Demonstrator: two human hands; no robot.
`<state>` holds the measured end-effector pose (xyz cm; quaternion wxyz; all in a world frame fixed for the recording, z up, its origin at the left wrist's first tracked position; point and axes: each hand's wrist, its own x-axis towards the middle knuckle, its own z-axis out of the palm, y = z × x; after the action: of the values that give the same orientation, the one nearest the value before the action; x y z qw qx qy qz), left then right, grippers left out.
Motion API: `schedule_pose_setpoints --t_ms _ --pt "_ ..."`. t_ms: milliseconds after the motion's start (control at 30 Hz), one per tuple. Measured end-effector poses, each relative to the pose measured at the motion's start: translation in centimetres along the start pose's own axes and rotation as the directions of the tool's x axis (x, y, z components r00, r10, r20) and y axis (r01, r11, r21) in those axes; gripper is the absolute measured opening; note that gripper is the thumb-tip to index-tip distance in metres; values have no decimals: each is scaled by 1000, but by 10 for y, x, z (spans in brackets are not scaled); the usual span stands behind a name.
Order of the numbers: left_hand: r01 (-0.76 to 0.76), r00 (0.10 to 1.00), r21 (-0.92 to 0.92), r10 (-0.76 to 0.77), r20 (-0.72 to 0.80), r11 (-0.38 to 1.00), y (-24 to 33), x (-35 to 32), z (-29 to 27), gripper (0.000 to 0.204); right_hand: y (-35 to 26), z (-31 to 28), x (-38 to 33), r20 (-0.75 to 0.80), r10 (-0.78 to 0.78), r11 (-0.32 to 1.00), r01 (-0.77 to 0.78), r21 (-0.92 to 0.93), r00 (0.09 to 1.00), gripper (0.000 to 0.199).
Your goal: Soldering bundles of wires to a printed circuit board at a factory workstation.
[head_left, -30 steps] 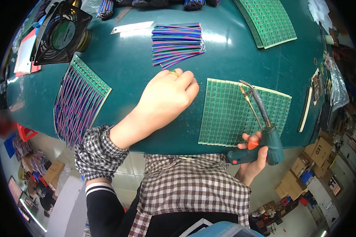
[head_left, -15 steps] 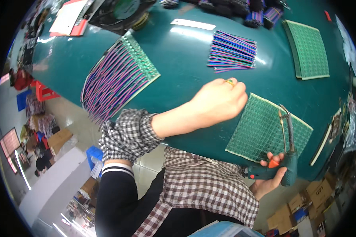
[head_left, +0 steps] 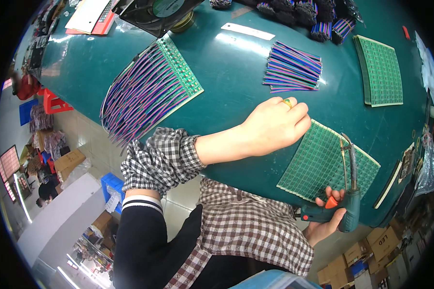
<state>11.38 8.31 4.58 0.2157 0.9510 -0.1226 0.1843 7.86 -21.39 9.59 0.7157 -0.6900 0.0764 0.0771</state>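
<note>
Since half a second ago the view has swung, while the left hand (head_left: 274, 126) stays knuckles-up on the teal table (head_left: 226, 82), fingers curled loosely and resting at the upper corner of the green circuit panel (head_left: 325, 166); whether anything sits under the palm cannot be told. The right hand (head_left: 325, 219) still grips the teal soldering gun (head_left: 345, 202) (orange trigger under a finger), its long tip lying over the panel's right part. Just beyond the left hand lies a bundle of striped wires (head_left: 293, 67). Further left of that hand sits a board with many wires attached (head_left: 147, 91). A stack of green panels (head_left: 382, 71) lies beyond the right hand.
</note>
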Motion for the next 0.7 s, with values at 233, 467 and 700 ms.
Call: schedule_pose_setpoints --t_ms 233,467,700 --pt "-11 1000 -77 12 14 997 -1 4 5 28 0 3 -1 7 -15 999 15 -38 1000 60" --pt "-20 998 -79 24 51 997 2 6 9 34 -6 10 -4 -5 -7 993 6 -121 1000 60" --pt "-86 996 -45 85 -29 995 4 10 18 24 -11 17 -5 -36 45 996 -48 -78 998 63"
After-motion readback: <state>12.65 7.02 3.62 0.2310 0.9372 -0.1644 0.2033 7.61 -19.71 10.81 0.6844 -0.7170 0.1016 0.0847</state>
